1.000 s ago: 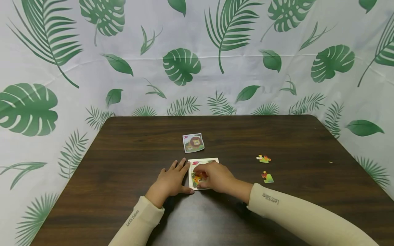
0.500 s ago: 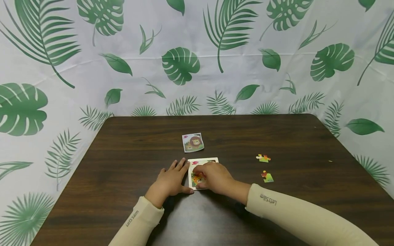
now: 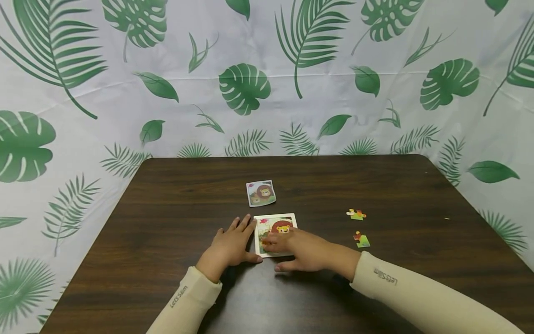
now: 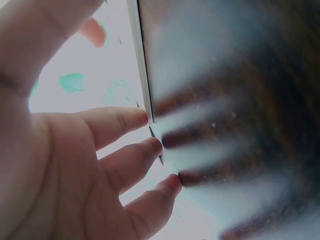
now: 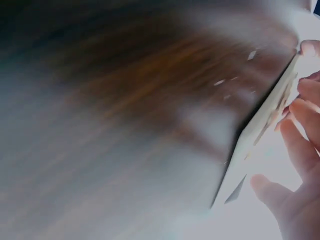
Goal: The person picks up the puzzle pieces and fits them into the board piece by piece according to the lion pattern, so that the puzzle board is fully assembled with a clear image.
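- The sleeve beside the left hand (image 3: 228,248) is carrying dark lettering near its cuff (image 3: 204,285); it is reading "Let'sSlim", its letters slanting upward toward the wrist.
- The sleeve beside the right hand (image 3: 300,248) is bearing the same brand, "Let'sSlim", also in dark print near the cuff (image 3: 362,273), and is appearing upside down in the head view.

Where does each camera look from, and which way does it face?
Head: on the head, facing forward and down at the lion puzzle on the table; left hand, right hand and sleeves show.
Left wrist: on that wrist, facing the puzzle's edge; left fingers show.
Right wrist: on that wrist, facing the puzzle's edge; right fingers show.
Both wrist views share the puzzle's edge and the table.
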`<move>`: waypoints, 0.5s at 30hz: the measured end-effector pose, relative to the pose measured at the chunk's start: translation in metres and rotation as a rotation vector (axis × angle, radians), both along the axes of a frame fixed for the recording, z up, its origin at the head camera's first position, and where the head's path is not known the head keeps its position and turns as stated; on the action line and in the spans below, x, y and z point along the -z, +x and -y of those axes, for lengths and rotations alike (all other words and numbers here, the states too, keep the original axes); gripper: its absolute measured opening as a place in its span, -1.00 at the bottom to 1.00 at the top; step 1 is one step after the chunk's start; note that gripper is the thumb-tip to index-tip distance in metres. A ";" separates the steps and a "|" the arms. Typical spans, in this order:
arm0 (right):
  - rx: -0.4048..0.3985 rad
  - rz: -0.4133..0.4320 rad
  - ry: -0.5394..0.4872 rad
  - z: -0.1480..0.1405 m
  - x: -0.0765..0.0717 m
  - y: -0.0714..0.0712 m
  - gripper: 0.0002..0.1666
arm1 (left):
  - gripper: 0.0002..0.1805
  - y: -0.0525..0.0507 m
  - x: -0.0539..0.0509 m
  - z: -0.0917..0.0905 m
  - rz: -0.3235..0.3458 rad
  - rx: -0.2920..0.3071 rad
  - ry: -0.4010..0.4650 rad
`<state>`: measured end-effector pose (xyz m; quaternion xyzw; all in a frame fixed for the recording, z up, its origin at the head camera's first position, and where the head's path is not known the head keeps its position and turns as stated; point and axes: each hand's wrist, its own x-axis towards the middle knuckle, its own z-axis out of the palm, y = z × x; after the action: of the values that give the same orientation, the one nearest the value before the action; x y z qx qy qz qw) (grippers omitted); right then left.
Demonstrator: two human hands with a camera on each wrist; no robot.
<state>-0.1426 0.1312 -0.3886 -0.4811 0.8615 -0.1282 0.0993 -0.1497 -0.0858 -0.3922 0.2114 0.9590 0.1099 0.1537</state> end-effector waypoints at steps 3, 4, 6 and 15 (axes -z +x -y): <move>0.000 0.035 0.038 -0.004 0.000 0.002 -0.32 | 0.06 0.000 -0.001 0.000 -0.003 -0.001 0.005; 0.005 0.041 0.043 -0.005 0.001 0.003 -0.31 | 0.06 0.000 -0.001 0.000 -0.004 -0.001 0.006; 0.010 0.041 0.047 -0.006 0.001 0.004 -0.30 | 0.05 0.000 0.000 0.000 -0.006 -0.002 0.011; 0.019 -0.078 0.111 -0.004 0.004 0.008 -0.32 | 0.02 0.001 -0.001 0.000 -0.014 0.001 0.015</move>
<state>-0.1351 0.1351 -0.3930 -0.4712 0.8751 -0.0622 0.0910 -0.1491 -0.0861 -0.3911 0.2138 0.9591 0.1155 0.1453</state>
